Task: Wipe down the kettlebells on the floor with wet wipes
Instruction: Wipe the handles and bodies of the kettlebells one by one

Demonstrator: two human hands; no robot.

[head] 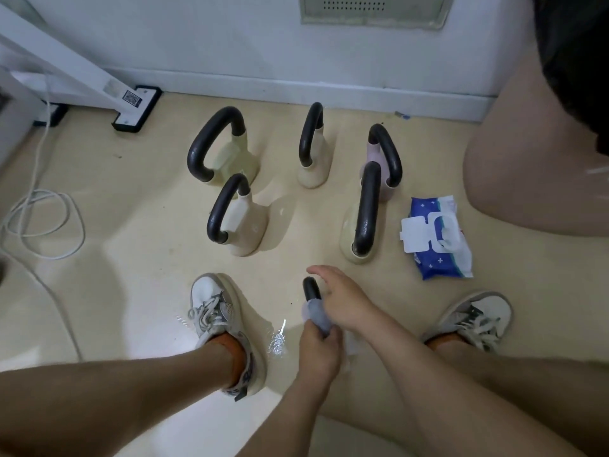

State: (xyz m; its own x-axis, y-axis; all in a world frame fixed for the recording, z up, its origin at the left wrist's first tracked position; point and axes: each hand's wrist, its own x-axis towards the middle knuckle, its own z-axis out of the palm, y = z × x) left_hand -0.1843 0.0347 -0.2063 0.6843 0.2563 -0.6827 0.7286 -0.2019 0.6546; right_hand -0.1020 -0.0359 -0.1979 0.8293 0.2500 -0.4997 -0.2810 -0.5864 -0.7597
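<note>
Left hand (pixel 318 349) grips a wet wipe (pixel 318 313) around the kettlebell handle (pixel 311 288), right hand (pixel 339 298) steadying it, fingers seemingly loose; wet, it could slip.

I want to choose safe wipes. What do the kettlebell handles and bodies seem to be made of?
Kettlebell handles: dark and slightly glossy, probably rubber or coated metal. Kettlebell bodies: matte cream, one pink, smooth like plastic or vinyl coating; the core is not visible.

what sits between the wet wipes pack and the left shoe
In the head view, one cream kettlebell with a black handle stands between the wet wipes pack and the left shoe, nearer the pack; the floor is otherwise bare.
</note>
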